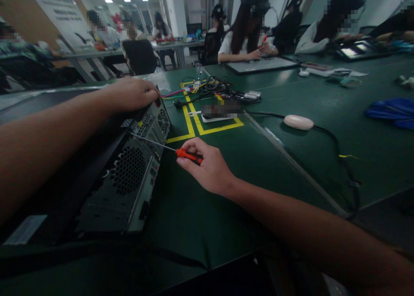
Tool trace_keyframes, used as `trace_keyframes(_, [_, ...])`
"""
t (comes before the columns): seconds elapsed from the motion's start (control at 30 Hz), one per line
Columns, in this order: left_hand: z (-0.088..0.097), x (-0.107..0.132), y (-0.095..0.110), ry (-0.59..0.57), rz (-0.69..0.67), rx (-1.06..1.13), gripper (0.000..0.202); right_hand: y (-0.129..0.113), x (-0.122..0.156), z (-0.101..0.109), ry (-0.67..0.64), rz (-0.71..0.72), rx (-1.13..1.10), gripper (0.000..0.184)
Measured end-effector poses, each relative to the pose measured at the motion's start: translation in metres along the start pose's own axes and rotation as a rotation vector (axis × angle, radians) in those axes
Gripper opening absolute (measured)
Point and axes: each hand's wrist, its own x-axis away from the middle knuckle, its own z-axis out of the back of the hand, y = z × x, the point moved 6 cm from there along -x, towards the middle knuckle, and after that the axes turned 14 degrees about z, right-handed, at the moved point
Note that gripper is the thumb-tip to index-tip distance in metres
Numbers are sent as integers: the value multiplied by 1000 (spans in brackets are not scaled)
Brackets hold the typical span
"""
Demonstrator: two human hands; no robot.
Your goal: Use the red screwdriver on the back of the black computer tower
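Note:
A black desktop computer case [123, 188] lies on its side on the green table [207, 209], its perforated rear panel facing me. My left hand [131, 93] rests curled over the case's far top corner, gripping it. My right hand [207, 166] is closed round the red handle of a screwdriver [189, 155]. The thin metal shaft runs left and its tip touches the rear panel near the upper edge.
Yellow tape lines [194, 127] mark the table beyond the case, beside a tangle of cables [213, 89] and a white power strip. A white oval device [298, 122] with a black cord lies to the right. Blue cloth [391, 111] sits far right. Several people work at the tables behind.

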Motion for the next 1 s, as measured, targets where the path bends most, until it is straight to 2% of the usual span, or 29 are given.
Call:
trace_keyframes(0.13, [0, 2, 1, -49, 56, -18, 70, 0, -1, 1, -13, 20, 34, 15])
trace_keyframes(0.3, [4, 5, 4, -38, 60, -13, 71, -2, -2, 0, -27, 33, 13, 19])
trace_keyframes(0.53, [4, 5, 5, -58, 44, -19, 69, -2, 0, -1, 2, -29, -38, 24])
trace_keyframes(0.73, [4, 6, 6, -53, 43, -22, 69, -3, -1, 0, 1, -3, -55, 17])
trace_keyframes(1.0, [6, 7, 8, -58, 32, 11, 66, -4, 0, 1, -11, -5, -38, 16])
